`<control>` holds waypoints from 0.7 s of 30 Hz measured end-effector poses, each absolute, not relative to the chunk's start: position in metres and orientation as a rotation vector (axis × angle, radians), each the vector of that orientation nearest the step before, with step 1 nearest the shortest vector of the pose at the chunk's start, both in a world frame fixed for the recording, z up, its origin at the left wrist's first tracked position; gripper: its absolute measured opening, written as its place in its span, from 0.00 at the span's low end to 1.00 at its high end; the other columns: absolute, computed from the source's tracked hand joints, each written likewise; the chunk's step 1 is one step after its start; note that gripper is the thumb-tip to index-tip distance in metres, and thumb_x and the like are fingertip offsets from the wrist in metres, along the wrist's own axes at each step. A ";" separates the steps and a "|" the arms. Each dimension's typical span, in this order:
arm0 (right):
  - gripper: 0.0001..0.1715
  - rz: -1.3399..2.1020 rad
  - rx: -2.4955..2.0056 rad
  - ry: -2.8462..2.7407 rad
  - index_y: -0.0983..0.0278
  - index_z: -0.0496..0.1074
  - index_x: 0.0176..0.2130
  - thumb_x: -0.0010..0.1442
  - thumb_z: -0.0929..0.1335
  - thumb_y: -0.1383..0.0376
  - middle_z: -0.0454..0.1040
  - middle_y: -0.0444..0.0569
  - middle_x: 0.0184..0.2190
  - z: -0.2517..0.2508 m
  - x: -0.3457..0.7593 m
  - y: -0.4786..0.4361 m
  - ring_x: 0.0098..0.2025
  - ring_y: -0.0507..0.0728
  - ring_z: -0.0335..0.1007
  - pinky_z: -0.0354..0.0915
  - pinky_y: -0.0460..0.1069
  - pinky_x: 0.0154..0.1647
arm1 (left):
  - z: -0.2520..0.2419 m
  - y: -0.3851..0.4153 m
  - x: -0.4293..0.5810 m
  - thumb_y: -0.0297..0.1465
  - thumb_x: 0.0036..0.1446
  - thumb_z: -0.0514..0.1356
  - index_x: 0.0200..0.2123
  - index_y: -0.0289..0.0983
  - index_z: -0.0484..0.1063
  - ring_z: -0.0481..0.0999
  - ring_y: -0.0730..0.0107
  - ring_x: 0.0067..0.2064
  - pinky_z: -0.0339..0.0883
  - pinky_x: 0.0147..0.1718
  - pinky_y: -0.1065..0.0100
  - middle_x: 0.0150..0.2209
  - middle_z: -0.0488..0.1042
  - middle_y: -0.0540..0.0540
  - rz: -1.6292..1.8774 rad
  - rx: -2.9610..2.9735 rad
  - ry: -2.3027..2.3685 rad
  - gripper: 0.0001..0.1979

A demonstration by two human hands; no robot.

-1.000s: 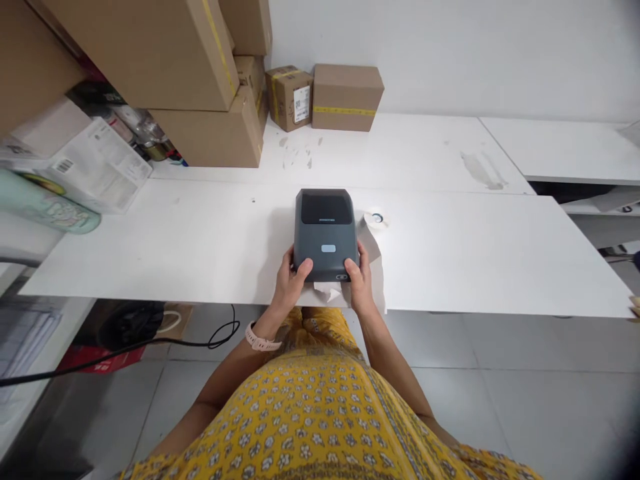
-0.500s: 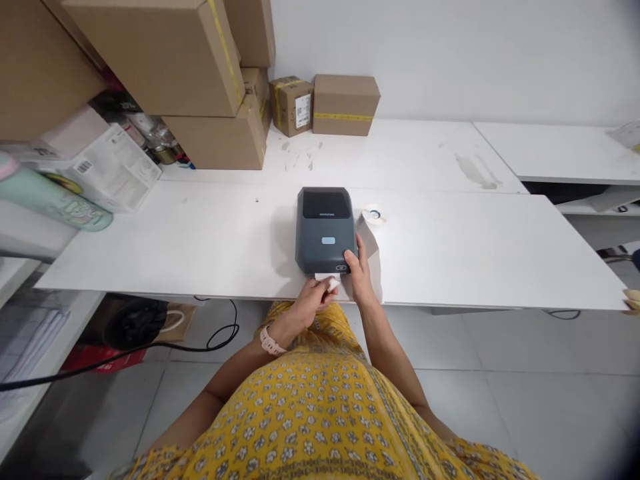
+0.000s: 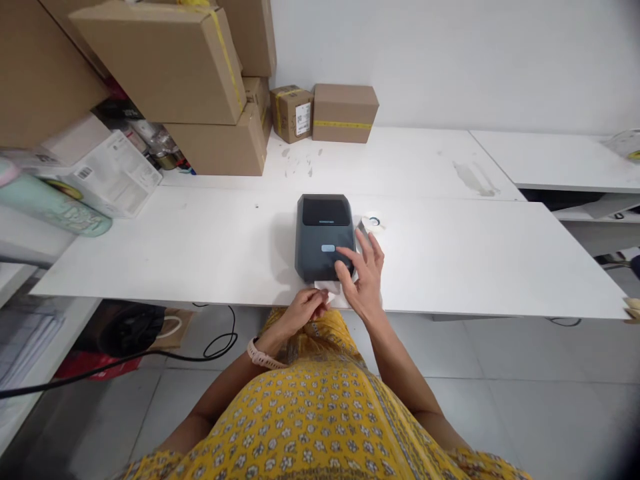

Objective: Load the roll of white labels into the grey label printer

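Head view: left fingers (image 3: pixel 317 300) together on paper (image 3: pixel 327 286), right fingers (image 3: pixel 349 255) apart beside button (image 3: pixel 328 248).

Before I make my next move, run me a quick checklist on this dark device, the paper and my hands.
1. Dark device on the white table: ok, standing near the front edge.
2. Paper strip showing at the device's front: ok.
3. Left hand at the strip: ok, fingers by its end; how firm the hold is, cannot tell.
4. Right hand at the light button: ok, by its right end; whether it is pressing, cannot tell.
5. White roll beside the device: ok, on the right.
6. Power to the device: cannot tell; no lead to it shows.
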State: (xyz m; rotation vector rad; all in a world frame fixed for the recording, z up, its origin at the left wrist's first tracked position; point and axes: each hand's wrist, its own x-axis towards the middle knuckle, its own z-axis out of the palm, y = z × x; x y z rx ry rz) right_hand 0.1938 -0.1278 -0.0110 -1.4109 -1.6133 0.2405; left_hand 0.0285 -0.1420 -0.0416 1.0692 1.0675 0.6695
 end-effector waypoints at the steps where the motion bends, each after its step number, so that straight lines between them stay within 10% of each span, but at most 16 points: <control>1: 0.17 0.213 -1.402 -1.685 0.48 0.75 0.53 0.69 0.64 0.52 0.58 0.39 0.72 -0.006 0.194 -0.127 0.77 0.68 0.41 0.47 0.73 0.73 | -0.039 -0.142 0.022 0.54 0.56 0.59 0.24 0.36 0.72 0.62 0.76 0.21 0.53 0.22 0.70 0.19 0.67 0.51 0.659 1.084 1.061 0.26; 8: 0.14 0.138 -1.468 -1.893 0.47 0.76 0.47 0.69 0.64 0.50 0.68 0.38 0.67 0.003 0.190 -0.107 0.75 0.69 0.47 0.38 0.75 0.74 | -0.022 -0.129 -0.019 0.43 0.61 0.58 0.23 0.38 0.69 0.61 0.75 0.22 0.55 0.23 0.70 0.20 0.63 0.54 0.978 1.124 1.256 0.18; 12: 0.14 0.199 -1.437 -1.892 0.50 0.76 0.45 0.69 0.64 0.49 0.69 0.40 0.66 -0.001 0.190 -0.106 0.75 0.69 0.47 0.37 0.76 0.74 | -0.022 -0.114 -0.014 0.44 0.63 0.58 0.37 0.39 0.76 0.76 0.69 0.38 0.68 0.36 0.68 0.37 0.78 0.47 1.302 1.173 1.389 0.15; 16: 0.24 0.439 -1.354 -1.626 0.47 0.68 0.61 0.70 0.61 0.48 0.54 0.42 0.74 -0.016 0.196 -0.119 0.77 0.67 0.43 0.48 0.73 0.73 | -0.018 -0.110 0.001 0.47 0.67 0.54 0.60 0.42 0.71 0.65 0.60 0.68 0.58 0.66 0.59 0.66 0.69 0.43 1.288 1.255 1.309 0.25; 21: 0.36 0.626 -1.307 -1.432 0.49 0.51 0.72 0.71 0.55 0.44 0.50 0.49 0.75 -0.011 0.204 -0.123 0.76 0.65 0.45 0.48 0.70 0.74 | 0.000 -0.100 0.006 0.50 0.68 0.49 0.63 0.41 0.69 0.62 0.58 0.71 0.52 0.71 0.55 0.68 0.67 0.44 1.353 1.288 1.196 0.29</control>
